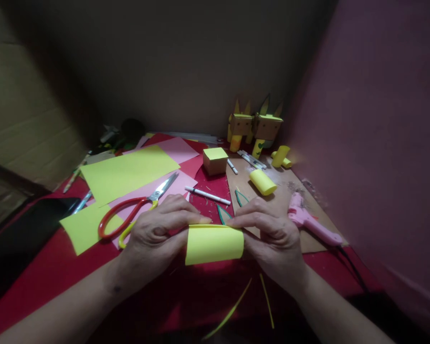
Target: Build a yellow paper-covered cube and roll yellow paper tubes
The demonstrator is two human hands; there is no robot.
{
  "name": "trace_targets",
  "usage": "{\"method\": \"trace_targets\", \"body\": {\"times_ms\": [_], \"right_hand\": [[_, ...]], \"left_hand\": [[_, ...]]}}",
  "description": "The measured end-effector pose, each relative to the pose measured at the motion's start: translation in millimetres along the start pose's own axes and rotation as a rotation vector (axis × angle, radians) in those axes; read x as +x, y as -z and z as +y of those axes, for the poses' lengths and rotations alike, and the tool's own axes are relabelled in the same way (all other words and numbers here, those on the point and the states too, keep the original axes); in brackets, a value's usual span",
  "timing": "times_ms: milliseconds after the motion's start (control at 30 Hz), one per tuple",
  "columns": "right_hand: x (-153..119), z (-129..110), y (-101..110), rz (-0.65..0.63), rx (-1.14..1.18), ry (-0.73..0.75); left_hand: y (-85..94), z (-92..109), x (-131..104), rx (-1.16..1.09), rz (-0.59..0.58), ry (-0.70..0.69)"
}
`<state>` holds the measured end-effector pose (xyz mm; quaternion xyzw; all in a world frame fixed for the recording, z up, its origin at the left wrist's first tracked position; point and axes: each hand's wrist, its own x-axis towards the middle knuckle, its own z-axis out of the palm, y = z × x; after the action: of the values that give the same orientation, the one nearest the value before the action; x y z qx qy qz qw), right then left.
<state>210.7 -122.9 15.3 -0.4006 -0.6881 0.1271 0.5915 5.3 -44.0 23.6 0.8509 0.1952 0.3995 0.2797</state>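
Note:
A rolled yellow paper (pixel 214 246) is held between my two hands near the front of the red table, its overlapping edge facing up. My left hand (pixel 161 229) grips its left end, with fingers pressed along the top edge. At the right end, my right hand (pixel 268 234) pinches the same roll. Red and yellow-handled scissors (pixel 139 208) lie beside my left hand. Just behind the roll are a white pen (pixel 208 195) and a green-edged pointed paper piece (pixel 223 215).
Yellow sheets (pixel 129 172) cover pink paper at left. A small box (pixel 215 161) stands behind. Two box figures (pixel 268 128) are at the back right. A yellow tube (pixel 263 182) and a pink glue gun (pixel 310 220) rest on cardboard (pixel 311 243). Thin yellow strips (pixel 232 310) lie in front.

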Motion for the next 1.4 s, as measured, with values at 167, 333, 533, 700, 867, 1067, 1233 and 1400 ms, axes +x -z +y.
{"method": "trace_targets", "body": {"times_ms": [167,333,533,700,867,1067,1233,1400], "right_hand": [[-0.8,-0.2,-2.5,0.029,0.005,-0.022],[-0.8,-0.8,-1.0,0.042,-0.034,-0.024],[-0.7,-1.0,1.7,0.014,-0.063,-0.021],[-3.1,0.8,1.3,-0.018,-0.079,0.003],[-12.9,5.1,-1.8,0.019,0.039,-0.064],[-11.1,5.8,2.6,-0.137,-0.010,-0.116],[-3.2,4.1,1.5,-0.156,-0.082,0.030],[-1.7,-0.3,-3.6,-0.136,-0.038,0.049]], "left_hand": [[-0.3,1.6,0.5,-0.047,-0.016,0.022],[-3.6,-0.8,-1.2,-0.116,0.014,0.036],[-0.6,2.1,0.8,-0.066,0.023,-0.018],[2.5,0.1,-0.2,-0.034,0.015,-0.102],[3.9,1.7,0.2,0.002,-0.006,-0.163],[5.8,2.7,-2.1,0.102,-0.032,-0.226],[7.1,3.3,-3.3,0.114,-0.052,-0.232],[5.0,0.5,-5.9,0.098,-0.060,-0.230]]}}
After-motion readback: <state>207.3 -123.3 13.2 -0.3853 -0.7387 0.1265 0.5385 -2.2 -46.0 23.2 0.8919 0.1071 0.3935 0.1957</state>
